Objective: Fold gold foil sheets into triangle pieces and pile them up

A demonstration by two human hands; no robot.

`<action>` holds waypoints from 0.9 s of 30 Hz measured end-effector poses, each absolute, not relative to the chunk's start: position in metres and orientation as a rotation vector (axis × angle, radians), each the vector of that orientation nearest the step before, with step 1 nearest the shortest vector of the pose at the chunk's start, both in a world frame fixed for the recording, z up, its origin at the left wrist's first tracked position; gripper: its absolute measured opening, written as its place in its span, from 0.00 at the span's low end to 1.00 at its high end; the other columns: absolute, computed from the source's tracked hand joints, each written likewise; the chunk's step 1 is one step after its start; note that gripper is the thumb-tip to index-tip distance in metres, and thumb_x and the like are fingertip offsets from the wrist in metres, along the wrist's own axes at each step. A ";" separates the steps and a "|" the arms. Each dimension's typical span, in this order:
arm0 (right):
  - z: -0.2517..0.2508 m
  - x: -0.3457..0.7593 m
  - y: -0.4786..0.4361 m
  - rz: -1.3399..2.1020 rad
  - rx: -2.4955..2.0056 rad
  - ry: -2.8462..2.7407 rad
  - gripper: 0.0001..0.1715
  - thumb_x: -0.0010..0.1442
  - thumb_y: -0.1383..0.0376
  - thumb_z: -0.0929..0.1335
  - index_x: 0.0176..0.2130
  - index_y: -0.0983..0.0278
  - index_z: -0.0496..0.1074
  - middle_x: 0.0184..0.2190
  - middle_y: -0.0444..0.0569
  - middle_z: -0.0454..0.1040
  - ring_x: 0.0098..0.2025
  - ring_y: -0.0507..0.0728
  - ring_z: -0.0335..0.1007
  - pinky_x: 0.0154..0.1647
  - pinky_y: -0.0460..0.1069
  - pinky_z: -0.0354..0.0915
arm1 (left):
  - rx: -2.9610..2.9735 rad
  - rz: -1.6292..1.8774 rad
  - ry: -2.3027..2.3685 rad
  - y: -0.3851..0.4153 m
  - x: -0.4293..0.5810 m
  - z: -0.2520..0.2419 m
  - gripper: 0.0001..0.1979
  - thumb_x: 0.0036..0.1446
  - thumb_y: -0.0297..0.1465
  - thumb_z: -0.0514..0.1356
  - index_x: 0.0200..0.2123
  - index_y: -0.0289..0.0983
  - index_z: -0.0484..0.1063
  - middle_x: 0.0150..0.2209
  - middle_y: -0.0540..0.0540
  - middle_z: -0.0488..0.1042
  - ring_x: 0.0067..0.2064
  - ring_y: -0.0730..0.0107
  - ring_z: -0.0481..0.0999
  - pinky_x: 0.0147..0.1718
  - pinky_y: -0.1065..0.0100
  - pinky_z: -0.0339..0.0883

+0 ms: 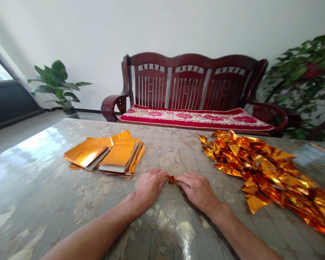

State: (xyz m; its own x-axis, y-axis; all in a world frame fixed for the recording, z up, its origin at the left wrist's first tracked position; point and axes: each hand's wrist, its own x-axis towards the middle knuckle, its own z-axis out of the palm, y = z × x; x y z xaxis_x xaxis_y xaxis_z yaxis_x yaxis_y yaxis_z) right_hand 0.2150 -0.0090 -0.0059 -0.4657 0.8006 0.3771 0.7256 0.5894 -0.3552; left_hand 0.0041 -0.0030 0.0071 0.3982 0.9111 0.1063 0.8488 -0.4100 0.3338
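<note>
Between my two hands is a small piece of folded gold foil paper (pixel 172 178), mostly hidden by the fingers. My left hand (pixel 151 186) pinches its left end, and my right hand (pixel 197 189) pinches the other end, both just above the patterned tabletop (pixel 97 216). Beyond my left hand lies a loose stack of flat gold foil sheets (pixel 119 153), some showing pale undersides. To the right of my right hand spreads a heap of folded gold foil pieces (pixel 268 169) with pointed ends.
A dark red wooden bench (pixel 189 83) with a red floral seat cover (pixel 195 118) stands behind the table. Clear plastic (pixel 308 153) lies at the table's right side. Potted plants stand at left (pixel 59 85) and right (pixel 308 72).
</note>
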 end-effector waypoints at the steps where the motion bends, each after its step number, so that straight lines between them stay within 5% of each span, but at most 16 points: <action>1: -0.006 0.214 -0.009 0.191 -1.204 -2.316 0.09 0.65 0.66 0.67 0.41 0.59 0.79 0.32 0.45 0.79 0.36 0.54 0.74 0.39 0.47 0.64 | 2.417 0.414 1.547 -0.003 0.004 0.007 0.12 0.68 0.33 0.53 0.41 0.42 0.77 0.38 0.48 0.79 0.40 0.67 0.77 0.37 0.72 0.63; 27: -0.008 0.203 -0.019 0.158 -1.196 -2.230 0.13 0.67 0.66 0.64 0.36 0.61 0.78 0.29 0.47 0.78 0.33 0.54 0.74 0.35 0.46 0.64 | 2.449 0.495 1.424 -0.013 0.010 -0.002 0.14 0.68 0.33 0.51 0.36 0.39 0.75 0.34 0.47 0.79 0.37 0.68 0.77 0.37 0.71 0.65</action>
State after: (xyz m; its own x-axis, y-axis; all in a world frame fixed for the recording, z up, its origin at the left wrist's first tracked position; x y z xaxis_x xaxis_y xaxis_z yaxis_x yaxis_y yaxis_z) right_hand 0.2027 -0.0188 -0.0077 -0.4166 0.7916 0.4470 0.7204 0.5874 -0.3687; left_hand 0.0099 -0.0126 -0.0024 0.4596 0.8740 0.1580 0.7835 -0.4827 0.3914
